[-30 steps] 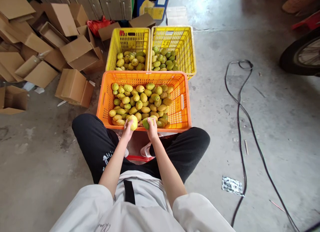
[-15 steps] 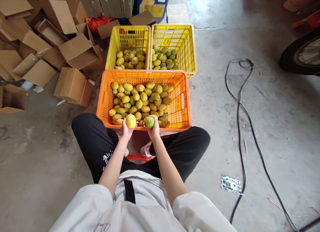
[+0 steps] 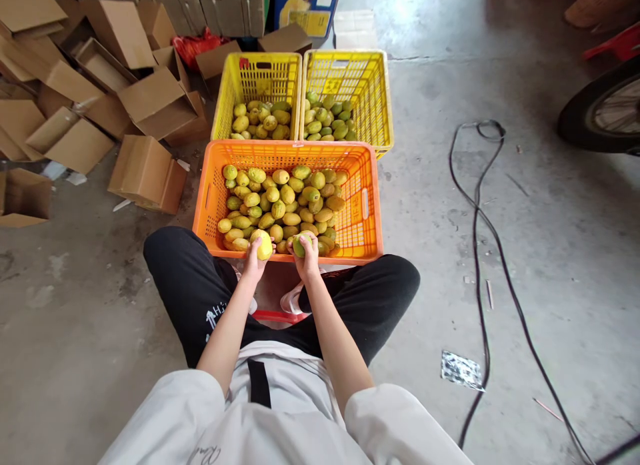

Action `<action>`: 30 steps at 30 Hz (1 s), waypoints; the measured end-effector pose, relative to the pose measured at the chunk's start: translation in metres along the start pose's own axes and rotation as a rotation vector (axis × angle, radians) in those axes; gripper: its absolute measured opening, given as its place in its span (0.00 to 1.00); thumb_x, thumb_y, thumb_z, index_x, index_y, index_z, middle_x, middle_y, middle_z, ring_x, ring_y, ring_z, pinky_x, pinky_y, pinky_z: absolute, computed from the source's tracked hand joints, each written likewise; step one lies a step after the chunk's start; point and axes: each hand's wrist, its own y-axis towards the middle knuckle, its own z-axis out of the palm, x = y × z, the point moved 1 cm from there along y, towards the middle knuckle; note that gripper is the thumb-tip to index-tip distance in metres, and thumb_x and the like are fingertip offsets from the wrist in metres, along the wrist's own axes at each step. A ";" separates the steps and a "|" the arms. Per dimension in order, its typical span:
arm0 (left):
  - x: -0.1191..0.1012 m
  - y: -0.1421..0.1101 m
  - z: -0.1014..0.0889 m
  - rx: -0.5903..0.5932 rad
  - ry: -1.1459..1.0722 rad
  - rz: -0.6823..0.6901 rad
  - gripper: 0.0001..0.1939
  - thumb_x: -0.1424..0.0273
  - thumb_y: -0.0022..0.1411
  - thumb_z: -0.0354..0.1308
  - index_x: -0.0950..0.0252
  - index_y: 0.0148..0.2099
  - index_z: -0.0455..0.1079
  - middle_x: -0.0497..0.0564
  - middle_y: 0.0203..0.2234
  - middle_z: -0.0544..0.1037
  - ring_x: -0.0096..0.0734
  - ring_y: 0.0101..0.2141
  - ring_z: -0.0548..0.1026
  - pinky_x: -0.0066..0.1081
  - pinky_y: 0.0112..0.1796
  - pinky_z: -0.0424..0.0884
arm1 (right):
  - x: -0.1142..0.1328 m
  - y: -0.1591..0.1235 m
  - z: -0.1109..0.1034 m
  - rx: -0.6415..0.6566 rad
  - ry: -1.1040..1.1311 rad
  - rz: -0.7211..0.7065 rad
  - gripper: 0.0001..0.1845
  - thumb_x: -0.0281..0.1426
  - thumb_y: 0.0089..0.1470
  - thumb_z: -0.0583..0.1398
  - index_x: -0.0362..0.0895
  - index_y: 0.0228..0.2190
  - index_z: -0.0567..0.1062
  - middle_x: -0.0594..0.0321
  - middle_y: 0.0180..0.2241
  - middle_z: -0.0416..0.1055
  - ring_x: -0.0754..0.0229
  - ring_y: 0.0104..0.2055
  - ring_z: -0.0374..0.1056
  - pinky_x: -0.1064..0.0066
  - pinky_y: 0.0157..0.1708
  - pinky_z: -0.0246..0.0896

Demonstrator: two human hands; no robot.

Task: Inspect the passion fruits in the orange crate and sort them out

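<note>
now left hand (image 3: 255, 259) grips yellow fruit (image 3: 265, 247), right hand (image 3: 309, 257) green fruit (image 3: 299, 247), each thumb having moved over it.

Orange plastic crate (image 3: 370, 245), matt brown cardboard boxes (image 3: 137, 168), rough concrete floor (image 3: 410, 331)

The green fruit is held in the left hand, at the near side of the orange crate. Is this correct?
Not the left hand: the head view shows the green fruit in the right hand, at the near side of the orange crate as you wrote.
</note>
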 end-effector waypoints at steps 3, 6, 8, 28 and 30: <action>0.001 0.000 0.001 -0.006 -0.018 -0.002 0.09 0.65 0.65 0.64 0.65 0.43 0.77 0.55 0.38 0.84 0.31 0.34 0.81 0.28 0.38 0.76 | -0.002 0.002 -0.004 0.008 0.003 -0.002 0.21 0.41 0.46 0.71 0.51 0.37 0.67 0.70 0.33 0.79 0.62 0.36 0.75 0.70 0.37 0.73; 0.000 0.003 0.000 -0.049 -0.039 -0.006 0.09 0.64 0.70 0.58 0.63 0.43 0.77 0.54 0.39 0.84 0.34 0.40 0.82 0.29 0.40 0.77 | -0.002 0.005 -0.007 0.010 0.014 -0.006 0.17 0.42 0.50 0.69 0.50 0.35 0.69 0.67 0.35 0.79 0.64 0.37 0.75 0.73 0.38 0.72; 0.000 0.004 0.000 -0.083 -0.052 -0.016 0.12 0.62 0.73 0.55 0.61 0.44 0.77 0.54 0.40 0.84 0.37 0.46 0.82 0.31 0.44 0.78 | -0.002 0.006 -0.008 0.021 0.017 0.019 0.16 0.44 0.51 0.69 0.50 0.34 0.70 0.65 0.35 0.80 0.64 0.37 0.74 0.73 0.38 0.71; -0.005 0.000 0.005 -0.073 -0.047 -0.089 0.24 0.54 0.78 0.47 0.66 0.46 0.78 0.59 0.38 0.85 0.41 0.43 0.85 0.32 0.41 0.82 | 0.009 -0.002 -0.005 0.033 0.138 0.085 0.15 0.38 0.51 0.69 0.51 0.40 0.75 0.67 0.36 0.78 0.59 0.35 0.78 0.64 0.38 0.79; -0.005 -0.001 0.005 -0.056 -0.058 -0.060 0.21 0.55 0.77 0.51 0.66 0.46 0.77 0.57 0.36 0.84 0.36 0.39 0.85 0.29 0.38 0.81 | 0.010 -0.002 -0.004 -0.010 0.198 0.103 0.10 0.38 0.53 0.66 0.50 0.38 0.76 0.66 0.35 0.78 0.60 0.36 0.77 0.67 0.38 0.77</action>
